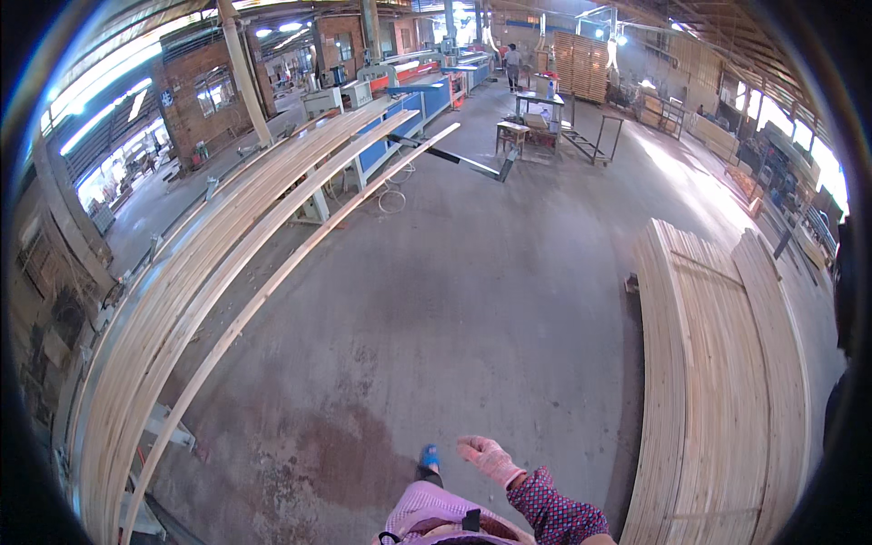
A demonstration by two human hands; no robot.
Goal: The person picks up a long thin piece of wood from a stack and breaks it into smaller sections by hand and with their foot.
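My right hand (490, 459), in a pale pink work glove below a patterned sleeve, hangs in front of my body over the concrete floor. Its fingers look loosely stretched and slightly bent, and no object shows in them. My left hand is out of view. Long wooden strips (218, 213) lie side by side on a long rack to my left, with one strip (272, 277) set apart along the near side. To my right stands a large stack of long boards (718, 363). My right hand is nearest to that stack but does not touch it.
A blue-sided machine (409, 123) stands beyond the strips, with a dark metal arm (463, 162) jutting out over the floor. Farther off are a small wooden stool (511, 134), a metal frame (599, 145), stacked wood (579, 68) and a person (513, 64).
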